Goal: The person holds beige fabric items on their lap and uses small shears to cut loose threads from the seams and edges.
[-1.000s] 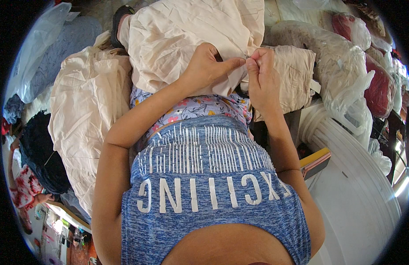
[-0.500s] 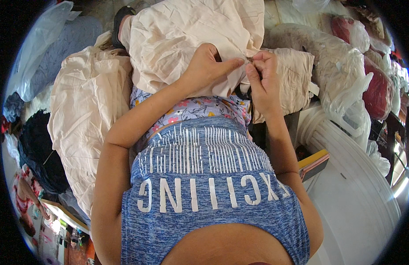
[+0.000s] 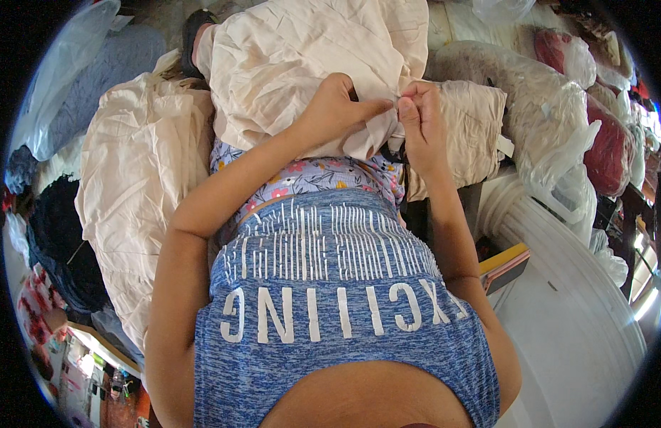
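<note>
A large cream cloth (image 3: 302,50) lies bunched over my lap and knees. My left hand (image 3: 337,108) grips its edge, the thumb stretched toward the right and the other fingers partly hidden by folds. Close beside that thumb, my right hand (image 3: 421,118) is closed in a pinch, thumb against curled fingers, at the cloth's right edge. Whatever lies between the right fingertips is too small to make out. Under the cloth shows purple flowered fabric (image 3: 295,177) on my lap.
Another heap of cream cloth (image 3: 141,178) sits at my left, and a folded cream piece (image 3: 473,121) at my right. Filled clear plastic bags (image 3: 530,93) line the right side. A white plastic chair (image 3: 573,321) stands near right, with a yellow-edged flat item (image 3: 507,262) by it.
My right thumb and fingers have drawn closer together and the hand has turned slightly. The left hand has barely moved, still on the cloth.
</note>
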Available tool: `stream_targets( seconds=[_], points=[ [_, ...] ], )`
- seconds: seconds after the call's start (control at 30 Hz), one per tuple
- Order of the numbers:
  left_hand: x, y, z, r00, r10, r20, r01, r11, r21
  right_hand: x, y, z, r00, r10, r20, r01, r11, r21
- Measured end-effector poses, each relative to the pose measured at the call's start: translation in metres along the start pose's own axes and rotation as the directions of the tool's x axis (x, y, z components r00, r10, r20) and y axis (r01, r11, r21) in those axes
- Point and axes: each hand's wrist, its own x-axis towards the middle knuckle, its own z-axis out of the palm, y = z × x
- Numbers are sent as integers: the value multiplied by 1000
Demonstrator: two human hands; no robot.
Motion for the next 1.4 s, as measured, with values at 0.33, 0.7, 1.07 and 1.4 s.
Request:
stream_targets(
  seconds=[0.33, 0.7, 1.07, 1.4],
  points=[
    [18, -30, -2, 994, -10, 109, 48, 933, -358, 15, 23, 2, 986, -164, -23, 162, 983, -82],
    [11, -23, 1, 999, -8, -34, 4, 996, -91, 36, 25, 8, 991, -87, -97, 75, 989, -126],
    [5, -15, 7, 998, 6, -63, -9, 999, -46, -2, 8, 5, 992, 116, 56, -118, 992, 48],
    [7, -32, 8, 995, 77, -57, -85, 984, -155, 4, -1, 6, 990, 121, 67, -115, 990, -80]
  ],
)
